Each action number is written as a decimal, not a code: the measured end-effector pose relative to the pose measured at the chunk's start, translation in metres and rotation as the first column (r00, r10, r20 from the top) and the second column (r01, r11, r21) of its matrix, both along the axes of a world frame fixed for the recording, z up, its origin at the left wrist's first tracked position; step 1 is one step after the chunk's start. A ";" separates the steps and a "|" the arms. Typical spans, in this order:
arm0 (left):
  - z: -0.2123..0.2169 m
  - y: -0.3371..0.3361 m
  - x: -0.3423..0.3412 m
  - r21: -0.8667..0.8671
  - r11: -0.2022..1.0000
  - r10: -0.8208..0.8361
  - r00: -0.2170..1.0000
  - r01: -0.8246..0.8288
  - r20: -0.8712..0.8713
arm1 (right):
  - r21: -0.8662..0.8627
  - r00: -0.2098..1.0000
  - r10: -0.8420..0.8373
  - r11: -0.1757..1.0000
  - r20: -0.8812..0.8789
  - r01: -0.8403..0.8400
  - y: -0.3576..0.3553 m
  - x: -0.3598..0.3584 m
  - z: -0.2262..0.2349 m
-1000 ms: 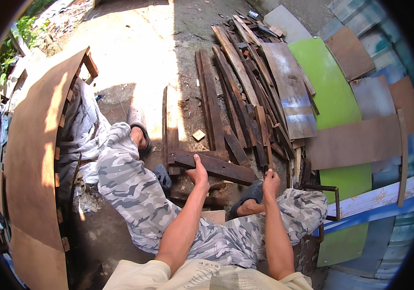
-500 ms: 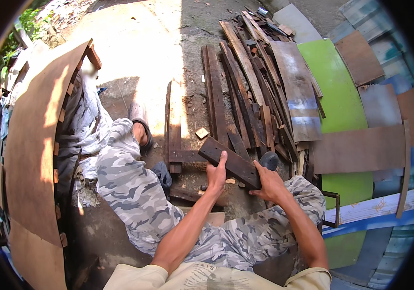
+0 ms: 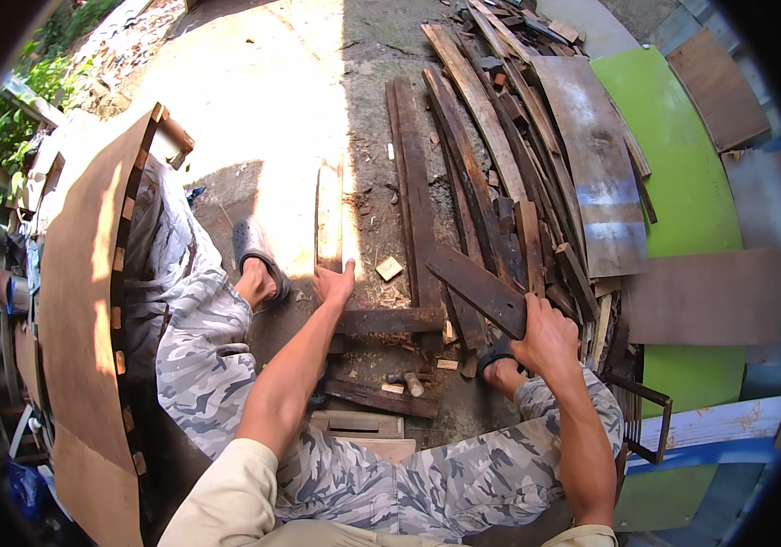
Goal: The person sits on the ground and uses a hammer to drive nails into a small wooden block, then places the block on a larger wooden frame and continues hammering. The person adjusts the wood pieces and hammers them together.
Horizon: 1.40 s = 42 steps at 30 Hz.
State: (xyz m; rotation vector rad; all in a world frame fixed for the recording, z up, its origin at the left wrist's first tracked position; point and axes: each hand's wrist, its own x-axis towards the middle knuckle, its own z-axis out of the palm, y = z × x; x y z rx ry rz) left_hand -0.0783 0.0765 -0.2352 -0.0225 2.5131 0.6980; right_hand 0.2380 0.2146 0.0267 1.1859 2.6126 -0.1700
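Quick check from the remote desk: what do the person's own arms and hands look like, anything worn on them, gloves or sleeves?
Both hands are bare: no gloves, rings or watch show on the left hand or the right hand. The forearms are bare too. Short, pale cream sleeves cover only the upper arms, at the lower edge of the head view. No tape or markings visible.

The left hand [image 3: 334, 283] is stretched far out on a straight arm, fingers spread and pressing down flat. The right hand [image 3: 547, 339] stays closer in, arm bent, its grip closed tight with the knuckles up.
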 end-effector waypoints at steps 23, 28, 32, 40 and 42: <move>-0.099 0.025 -0.062 -0.231 0.969 -0.119 0.982 0.084 -0.143 | -0.231 0.955 0.169 0.967 0.244 -0.112 -0.014 -0.035 -0.009; -0.088 0.031 -0.061 -0.212 0.967 -0.154 0.986 0.138 -0.060 | -0.232 0.950 0.186 0.964 0.251 -0.127 -0.010 -0.029 -0.014; -0.107 0.022 -0.072 -0.261 0.937 -0.228 0.972 0.234 0.054 | -0.246 0.941 0.202 0.960 0.273 -0.134 -0.015 -0.030 -0.015; -0.109 0.025 -0.061 -0.274 0.944 -0.210 0.975 0.184 -0.071 | -0.298 0.939 0.186 0.950 0.288 -0.097 -0.017 -0.022 -0.024; -0.104 0.024 -0.061 -0.256 0.944 -0.222 0.975 0.208 -0.027 | -0.306 0.937 0.192 0.947 0.293 -0.098 -0.017 -0.021 -0.024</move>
